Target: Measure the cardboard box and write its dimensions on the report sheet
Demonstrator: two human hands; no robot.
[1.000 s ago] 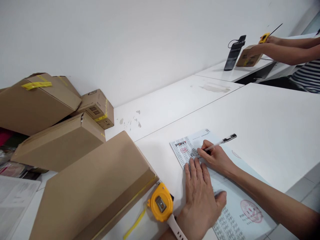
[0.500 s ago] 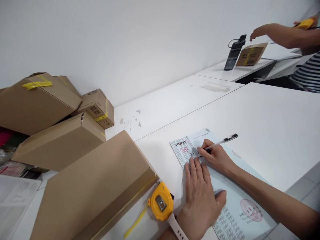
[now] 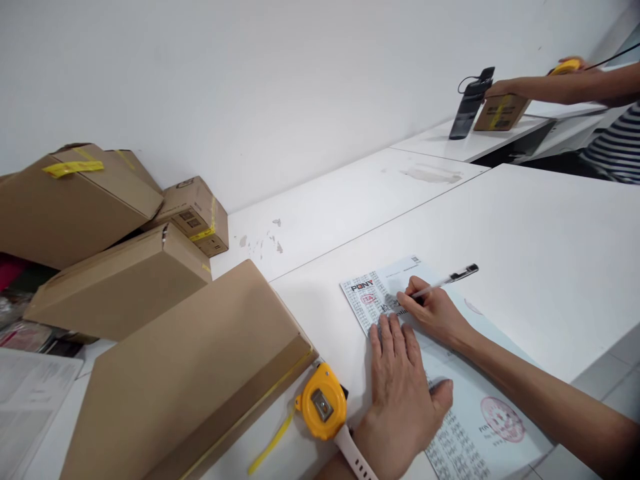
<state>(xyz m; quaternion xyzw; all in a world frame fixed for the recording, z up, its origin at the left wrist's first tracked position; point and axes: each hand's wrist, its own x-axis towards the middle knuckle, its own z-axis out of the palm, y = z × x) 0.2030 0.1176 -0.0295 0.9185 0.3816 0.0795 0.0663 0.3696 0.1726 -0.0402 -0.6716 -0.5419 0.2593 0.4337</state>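
A pale blue printed sheet (image 3: 493,363) with red stamps and rows of handwriting lies slanted on the white table. My right hand (image 3: 434,313) pinches a clear pen (image 3: 453,277) with a black end, its tip down at the sheet's upper part; the tip itself is hidden by my fingers. Flat on the paper's left edge rests my left hand (image 3: 400,393), fingers stretched out and holding nothing. Beside my left wrist, which wears a pale strap, sits a yellow tape measure (image 3: 321,405) with a strip of yellow tape at its side.
A large cardboard box (image 3: 195,360) stands left of the tape measure, with more cardboard boxes (image 3: 120,287) behind it. Farther right, a dark water bottle (image 3: 467,110) stands beside a small box (image 3: 501,111). Another person's arm (image 3: 560,87) reaches to that box.
The other person's near hand has lowered onto the small box, and their yellow object has shifted left. My pen has moved very slightly right; my left hand stays put.
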